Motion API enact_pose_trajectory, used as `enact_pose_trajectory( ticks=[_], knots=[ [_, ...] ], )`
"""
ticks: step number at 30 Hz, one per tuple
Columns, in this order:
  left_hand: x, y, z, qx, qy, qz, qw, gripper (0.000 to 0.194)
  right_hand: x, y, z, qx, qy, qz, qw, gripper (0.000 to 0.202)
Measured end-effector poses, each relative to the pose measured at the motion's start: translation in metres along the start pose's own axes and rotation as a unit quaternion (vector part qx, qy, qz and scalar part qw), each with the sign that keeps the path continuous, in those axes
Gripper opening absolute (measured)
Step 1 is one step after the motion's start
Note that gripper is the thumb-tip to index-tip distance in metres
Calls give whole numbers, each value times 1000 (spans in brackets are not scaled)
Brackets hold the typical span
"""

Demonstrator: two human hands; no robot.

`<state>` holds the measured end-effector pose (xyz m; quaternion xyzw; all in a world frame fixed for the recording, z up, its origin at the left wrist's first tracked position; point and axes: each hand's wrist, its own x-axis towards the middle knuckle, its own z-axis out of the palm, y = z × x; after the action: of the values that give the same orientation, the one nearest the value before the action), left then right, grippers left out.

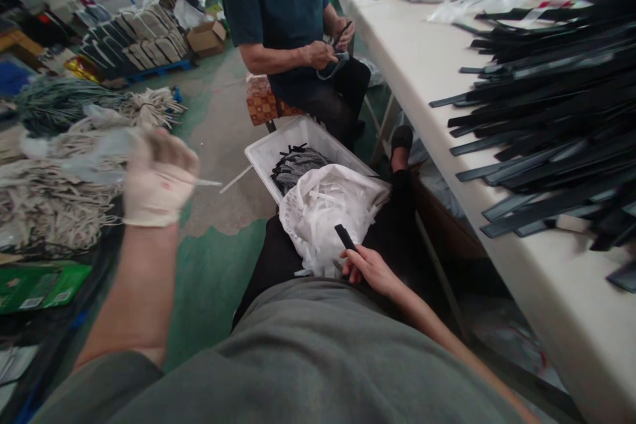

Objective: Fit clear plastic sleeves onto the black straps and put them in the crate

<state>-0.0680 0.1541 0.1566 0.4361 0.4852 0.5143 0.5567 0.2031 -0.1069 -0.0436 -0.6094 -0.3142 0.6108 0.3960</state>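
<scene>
My left hand, in a pale glove, is raised out to the left and smeared by motion. Its fingers look curled, and a thin white strip sticks out from it to the right. Low over my lap, my right hand is bare and closed around a short black strap, whose end points up and left. Just beyond it, a white sack with its mouth open holds many white strips. The rest of the black strap is hidden by my fingers.
A white crate with dark straps stands past the sack. A seated co-worker handles a dark piece ahead. On the right, a white table bears piled black straps. Bundled cords lie at left.
</scene>
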Motion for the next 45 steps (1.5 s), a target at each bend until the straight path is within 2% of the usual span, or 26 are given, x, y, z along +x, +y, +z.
enact_pose_trajectory(
  ticks=[1, 3, 4, 6, 8, 10, 14, 24, 31, 35, 37, 39, 42, 45],
  knots=[
    [-11, -32, 9, -52, -39, -45, 997, 31, 0, -5, -1, -3, -1, 0, 1000, 42],
    [-38, -95, 28, -81, -47, -200, 975, 33, -1, -16, 0, -4, -13, -6, 1000, 43],
    [-53, -122, 35, -87, -38, -254, 962, 32, -2, -21, 3, -11, -25, -6, 1000, 43],
    [-80, -162, 45, -130, -26, -343, 930, 28, -3, -32, 10, -33, -52, -2, 998, 41],
    [-100, -180, 52, -176, -32, -388, 904, 22, -5, -40, 20, -67, -69, 1, 995, 40],
    [-112, -185, 56, -202, -46, -405, 891, 18, -7, -46, 29, -98, -71, -3, 993, 38],
    [-118, -185, 59, -201, -72, -401, 891, 18, -6, -49, 40, -123, -50, -6, 991, 36],
    [-124, -195, 66, -227, -92, -382, 891, 20, 12, -48, 45, -162, -33, -4, 986, 34],
    [-129, -199, 68, -177, -111, -393, 896, 25, 15, -50, 43, -199, -87, 5, 976, 35],
    [-131, -204, 70, -151, -101, -347, 920, 28, 17, -51, 44, -168, -81, 19, 982, 34],
    [-131, -203, 70, -157, -99, -306, 934, 29, 16, -51, 42, -123, -75, 9, 990, 32],
    [-131, -201, 68, -177, -101, -289, 936, 28, 13, -49, 37, -83, -83, -14, 993, 31],
    [-131, -198, 64, -209, -98, -341, 911, 22, 5, -44, 28, -80, -76, -41, 993, 28],
    [-133, -199, 61, -206, -98, -403, 887, 20, -2, -42, 24, -161, -30, -49, 985, 24]
  ],
)
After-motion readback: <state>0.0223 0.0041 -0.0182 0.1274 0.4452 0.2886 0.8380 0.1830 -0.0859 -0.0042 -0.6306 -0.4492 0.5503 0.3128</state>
